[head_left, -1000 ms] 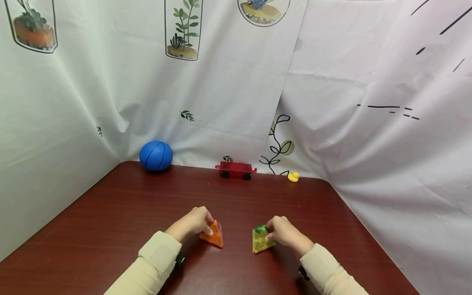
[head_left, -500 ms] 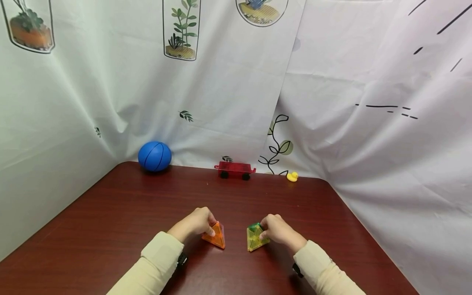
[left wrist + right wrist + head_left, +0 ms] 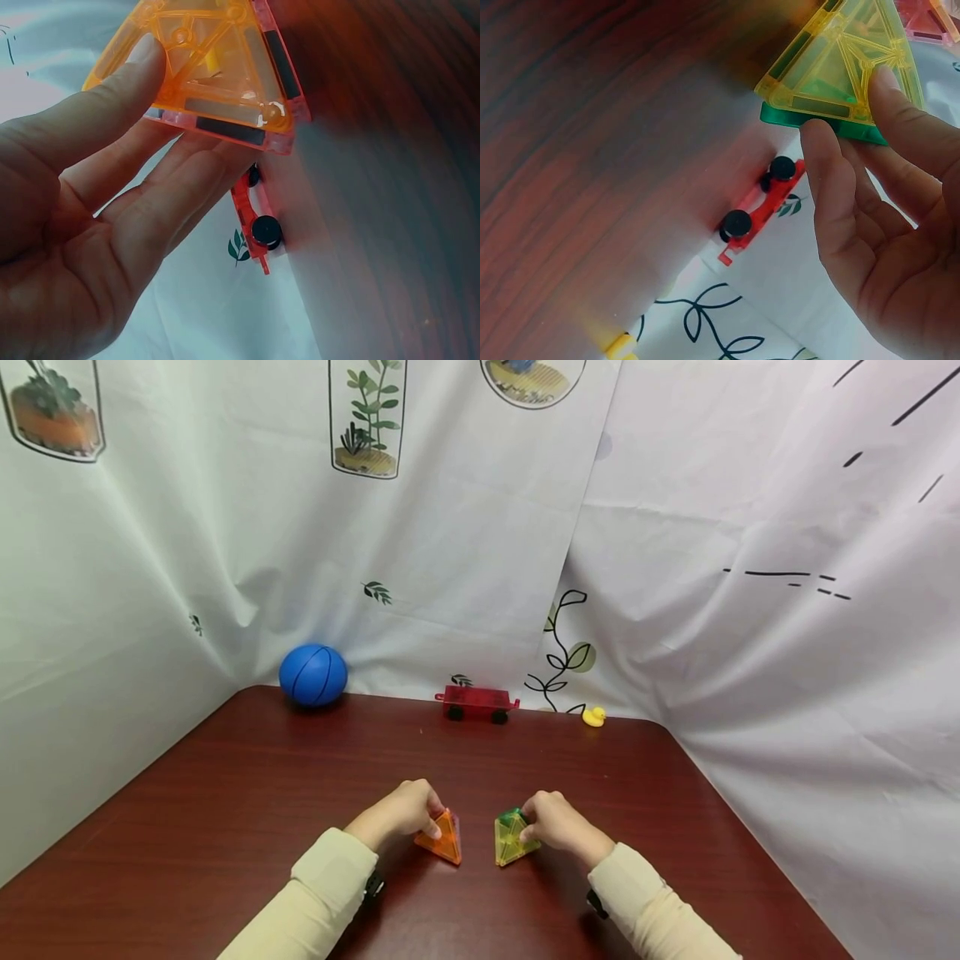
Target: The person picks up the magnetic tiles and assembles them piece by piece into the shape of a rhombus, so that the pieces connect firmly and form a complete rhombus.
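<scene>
My left hand (image 3: 403, 814) pinches an orange triangular magnetic tile (image 3: 448, 845), thumb on its face. Against its back, in the left wrist view, lies a pinkish-red translucent tile (image 3: 279, 142). Opposite, my right hand (image 3: 561, 825) pinches a yellow triangular magnetic tile (image 3: 508, 850) together with a green tile (image 3: 786, 116) behind it. The two pairs face each other over the front middle of the table, with a small gap between them. Both thumbs are on the near faces, and the fingers reach behind the tiles.
On the dark red wooden table (image 3: 330, 760), along its back edge, stand a blue ball (image 3: 313, 675), a red toy wagon (image 3: 476, 702) with black wheels and a small yellow duck (image 3: 594, 717). White printed cloth (image 3: 465, 527) hangs behind and at the sides.
My right hand has carried the yellow and green tiles leftward. The left hand has shifted slightly right with the orange one, so the gap between the pairs has narrowed.
</scene>
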`<move>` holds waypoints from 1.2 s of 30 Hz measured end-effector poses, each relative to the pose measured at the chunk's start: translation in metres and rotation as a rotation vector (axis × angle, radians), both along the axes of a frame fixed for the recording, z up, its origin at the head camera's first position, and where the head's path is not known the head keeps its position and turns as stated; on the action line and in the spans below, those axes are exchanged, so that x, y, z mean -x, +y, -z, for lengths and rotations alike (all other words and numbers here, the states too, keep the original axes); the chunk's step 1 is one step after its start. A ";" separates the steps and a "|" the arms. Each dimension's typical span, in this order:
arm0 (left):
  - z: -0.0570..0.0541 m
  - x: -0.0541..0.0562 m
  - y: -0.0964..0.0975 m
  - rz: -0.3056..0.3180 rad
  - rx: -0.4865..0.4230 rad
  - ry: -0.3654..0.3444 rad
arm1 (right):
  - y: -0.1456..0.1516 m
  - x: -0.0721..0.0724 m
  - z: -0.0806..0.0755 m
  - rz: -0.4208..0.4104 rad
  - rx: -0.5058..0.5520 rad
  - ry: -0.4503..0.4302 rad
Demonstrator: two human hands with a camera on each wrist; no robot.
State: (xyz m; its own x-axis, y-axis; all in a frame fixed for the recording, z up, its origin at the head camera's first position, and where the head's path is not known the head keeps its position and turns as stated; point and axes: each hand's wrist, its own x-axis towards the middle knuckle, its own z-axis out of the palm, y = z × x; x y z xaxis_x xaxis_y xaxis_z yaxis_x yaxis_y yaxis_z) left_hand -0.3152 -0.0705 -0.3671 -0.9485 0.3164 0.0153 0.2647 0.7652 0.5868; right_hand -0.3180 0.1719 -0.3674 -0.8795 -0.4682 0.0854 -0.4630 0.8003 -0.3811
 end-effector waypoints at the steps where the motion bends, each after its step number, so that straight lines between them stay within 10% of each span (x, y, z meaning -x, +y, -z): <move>1: 0.000 0.000 0.000 0.002 0.004 0.005 | -0.001 0.000 0.000 0.001 -0.001 -0.001; 36: 0.000 0.000 0.005 0.024 0.006 -0.003 | -0.023 0.002 0.000 -0.056 -0.006 0.019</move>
State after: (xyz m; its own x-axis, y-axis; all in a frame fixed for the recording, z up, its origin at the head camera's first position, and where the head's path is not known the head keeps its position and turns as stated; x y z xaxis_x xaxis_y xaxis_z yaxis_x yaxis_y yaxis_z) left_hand -0.3156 -0.0655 -0.3676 -0.9405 0.3396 0.0102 0.2815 0.7622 0.5829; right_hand -0.3197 0.1494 -0.3671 -0.8499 -0.5176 0.0990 -0.5146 0.7748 -0.3672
